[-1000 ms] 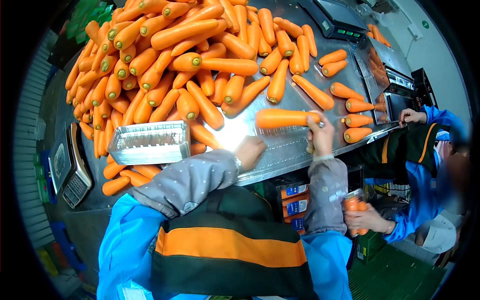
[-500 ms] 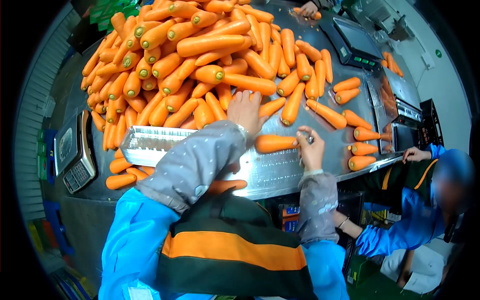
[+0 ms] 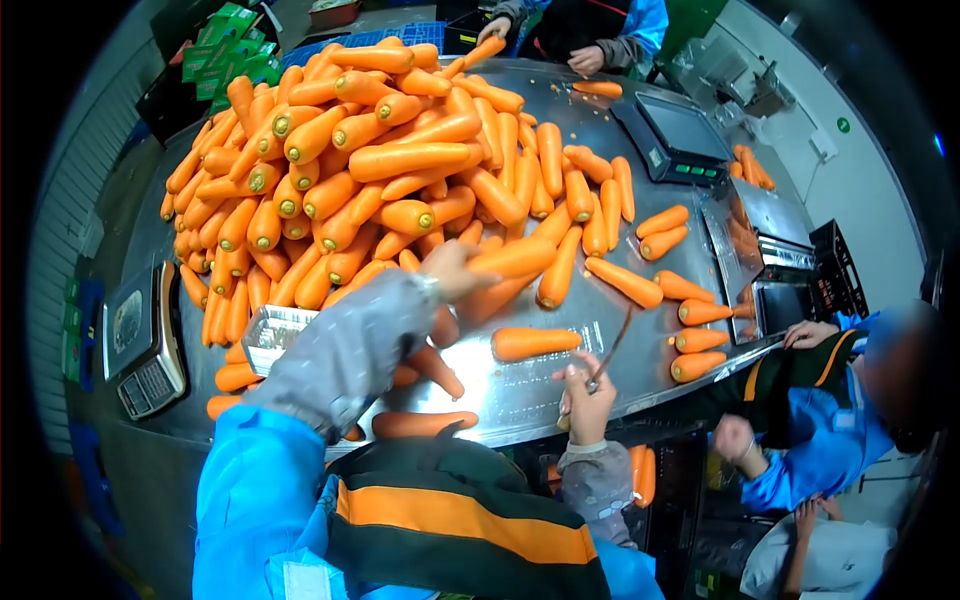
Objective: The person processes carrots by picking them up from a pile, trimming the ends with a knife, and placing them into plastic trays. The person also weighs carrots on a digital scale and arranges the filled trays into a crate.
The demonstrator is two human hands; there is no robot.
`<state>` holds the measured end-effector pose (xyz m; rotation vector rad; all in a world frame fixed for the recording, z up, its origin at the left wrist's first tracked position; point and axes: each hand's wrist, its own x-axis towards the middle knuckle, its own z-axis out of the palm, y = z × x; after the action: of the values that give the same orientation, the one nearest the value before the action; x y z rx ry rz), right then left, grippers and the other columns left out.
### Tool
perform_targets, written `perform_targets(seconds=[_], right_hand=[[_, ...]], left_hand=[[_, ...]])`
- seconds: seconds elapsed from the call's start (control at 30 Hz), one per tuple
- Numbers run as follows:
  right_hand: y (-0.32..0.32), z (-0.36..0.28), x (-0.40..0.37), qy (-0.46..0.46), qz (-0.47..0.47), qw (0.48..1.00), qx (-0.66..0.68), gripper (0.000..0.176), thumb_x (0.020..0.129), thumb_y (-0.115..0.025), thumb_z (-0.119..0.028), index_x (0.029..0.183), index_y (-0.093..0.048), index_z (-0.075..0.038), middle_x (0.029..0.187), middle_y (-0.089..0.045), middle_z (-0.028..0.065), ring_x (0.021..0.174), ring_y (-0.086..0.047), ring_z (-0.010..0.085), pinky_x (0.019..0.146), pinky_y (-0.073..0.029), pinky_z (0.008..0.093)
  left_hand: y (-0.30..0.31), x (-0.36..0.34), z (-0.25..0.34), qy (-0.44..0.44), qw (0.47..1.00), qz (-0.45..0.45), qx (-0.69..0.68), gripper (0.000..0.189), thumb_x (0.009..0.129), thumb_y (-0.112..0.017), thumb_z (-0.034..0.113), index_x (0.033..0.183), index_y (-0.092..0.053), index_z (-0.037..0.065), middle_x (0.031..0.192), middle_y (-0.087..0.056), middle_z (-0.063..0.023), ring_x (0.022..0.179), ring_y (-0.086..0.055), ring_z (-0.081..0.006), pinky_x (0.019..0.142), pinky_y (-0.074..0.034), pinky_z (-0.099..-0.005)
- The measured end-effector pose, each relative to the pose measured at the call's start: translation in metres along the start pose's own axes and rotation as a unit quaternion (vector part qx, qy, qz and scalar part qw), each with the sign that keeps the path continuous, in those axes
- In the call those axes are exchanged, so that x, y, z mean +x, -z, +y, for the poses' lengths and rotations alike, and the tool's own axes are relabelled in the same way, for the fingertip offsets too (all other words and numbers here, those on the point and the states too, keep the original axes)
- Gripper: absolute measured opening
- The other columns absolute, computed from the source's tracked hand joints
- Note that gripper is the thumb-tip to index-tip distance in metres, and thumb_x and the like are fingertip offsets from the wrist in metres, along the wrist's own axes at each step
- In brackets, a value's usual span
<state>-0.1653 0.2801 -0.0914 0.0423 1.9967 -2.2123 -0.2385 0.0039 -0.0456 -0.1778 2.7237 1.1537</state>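
Note:
My left hand [image 3: 452,272], fingers closed, grips a carrot [image 3: 518,258] at the front of a large carrot pile [image 3: 340,150]. A second, blurred carrot [image 3: 492,296] shows just below that one. Lower right, my right hand [image 3: 588,402] is closed around a thin knife-like tool [image 3: 617,346] that points up and away. Between the hands, a single carrot [image 3: 535,343] lies on the metal table [image 3: 540,395]. More carrots, including a loose carrot [image 3: 425,425] near the table edge, lie beside and partly beneath my left forearm.
Clear plastic trays [image 3: 272,338] stand left of my forearm, near a weighing scale [image 3: 145,340]. Another scale [image 3: 672,140] sits at the back right. Carrots in a row [image 3: 700,340] lie near the right edge. A co-worker [image 3: 820,400] is at right, another person's hand [image 3: 587,60] across the table.
My left hand now has a carrot from the pile's front. The carrot my right hand was touching lies free on the table. The view has tilted up, showing the person opposite.

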Motion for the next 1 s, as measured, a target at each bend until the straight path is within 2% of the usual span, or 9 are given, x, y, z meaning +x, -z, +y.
perform_targets(seconds=[0.17,0.23,0.3,0.43,0.5,0.57,0.67,0.73,1.0], right_hand=[[-0.032,-0.037,0.001,0.025,-0.111,0.988,0.107,0.053,0.092,-0.055,-0.023,0.135,-0.033,-0.001,0.093,-0.065,0.0145,0.041,-0.041,0.0047,0.040,-0.035,0.0176],[-0.048,-0.043,-0.003,-0.036,-0.175,0.981,0.076,0.049,0.090,-0.057,-0.017,0.132,-0.039,-0.002,0.085,-0.061,0.0068,0.044,-0.040,0.0034,0.041,-0.032,0.0174],[-0.058,-0.025,-0.009,-0.094,-0.207,0.970,0.081,0.040,0.090,-0.058,-0.019,0.125,-0.047,-0.001,0.073,-0.055,0.0022,0.042,-0.039,0.0041,0.040,-0.032,0.0186],[-0.103,-0.004,-0.045,-0.221,-0.207,0.918,0.255,0.029,0.091,-0.057,-0.015,0.115,-0.055,0.000,0.069,-0.052,0.0014,0.039,-0.039,0.0047,0.037,-0.032,0.0200],[-0.116,-0.001,-0.058,-0.146,-0.255,0.955,0.053,0.018,0.087,-0.059,-0.006,0.103,-0.061,0.003,0.076,-0.059,0.0073,0.049,-0.052,0.0097,0.045,-0.041,0.0216],[-0.121,0.001,-0.048,0.314,-0.173,0.915,-0.187,0.013,0.083,-0.059,0.002,0.094,-0.063,0.005,0.083,-0.063,0.0126,0.066,-0.062,0.0164,0.058,-0.048,0.0245],[-0.121,-0.050,-0.055,0.356,-0.186,0.883,-0.242,0.021,0.069,-0.058,0.006,0.087,-0.065,-0.001,0.079,-0.062,0.0118,0.067,-0.063,0.0223,0.057,-0.049,0.0288],[-0.129,-0.065,-0.060,0.403,-0.192,0.841,-0.306,0.023,0.061,-0.057,0.003,0.080,-0.065,-0.006,0.068,-0.055,0.0087,0.055,-0.057,0.0277,0.050,-0.047,0.0334],[-0.162,-0.056,-0.076,0.374,-0.259,0.822,-0.342,0.013,0.062,-0.055,0.004,0.072,-0.060,-0.003,0.064,-0.054,0.0114,0.055,-0.056,0.0298,0.048,-0.044,0.0342]], left_hand=[[0.025,-0.100,0.004,0.024,0.942,-0.173,-0.287,0.047,0.073,-0.077,0.014,0.116,-0.060,0.003,0.088,-0.065,-0.0006,0.065,-0.057,-0.0054,0.055,-0.045,-0.0201],[0.025,-0.121,-0.007,-0.175,0.948,-0.102,-0.245,0.042,0.074,-0.075,0.010,0.113,-0.062,0.001,0.088,-0.066,-0.0033,0.064,-0.057,-0.0053,0.055,-0.044,-0.0197],[0.052,-0.148,-0.009,0.036,0.901,-0.150,-0.405,0.038,0.075,-0.071,0.005,0.112,-0.060,-0.001,0.094,-0.065,-0.0062,0.084,-0.060,-0.0097,0.072,-0.048,-0.0243],[0.017,-0.168,-0.026,-0.172,0.881,0.057,-0.438,0.022,0.074,-0.071,0.007,0.093,-0.061,0.001,0.094,-0.064,-0.0083,0.092,-0.058,-0.0138,0.082,-0.045,-0.0280],[0.010,-0.180,-0.027,-0.087,0.815,0.046,-0.571,0.018,0.070,-0.071,0.005,0.082,-0.057,0.003,0.088,-0.061,-0.0097,0.090,-0.059,-0.0206,0.084,-0.045,-0.0329],[0.014,-0.199,-0.024,-0.031,0.923,0.077,-0.377,0.012,0.068,-0.065,-0.004,0.075,-0.057,0.002,0.076,-0.061,-0.0070,0.078,-0.061,-0.0193,0.074,-0.049,-0.0319],[0.017,-0.216,-0.024,-0.033,0.976,0.129,-0.173,0.016,0.060,-0.063,-0.003,0.076,-0.058,-0.001,0.079,-0.066,-0.0097,0.076,-0.063,-0.0176,0.072,-0.049,-0.0291],[0.008,-0.216,-0.043,-0.094,0.968,0.183,-0.144,0.022,0.062,-0.069,0.012,0.083,-0.065,0.005,0.073,-0.063,-0.0175,0.068,-0.062,-0.0350,0.060,-0.050,-0.0378],[0.023,-0.231,-0.039,-0.060,0.986,0.145,-0.060,0.020,0.066,-0.074,0.021,0.075,-0.063,0.007,0.070,-0.062,-0.0166,0.066,-0.060,-0.0378,0.056,-0.047,-0.0413]])
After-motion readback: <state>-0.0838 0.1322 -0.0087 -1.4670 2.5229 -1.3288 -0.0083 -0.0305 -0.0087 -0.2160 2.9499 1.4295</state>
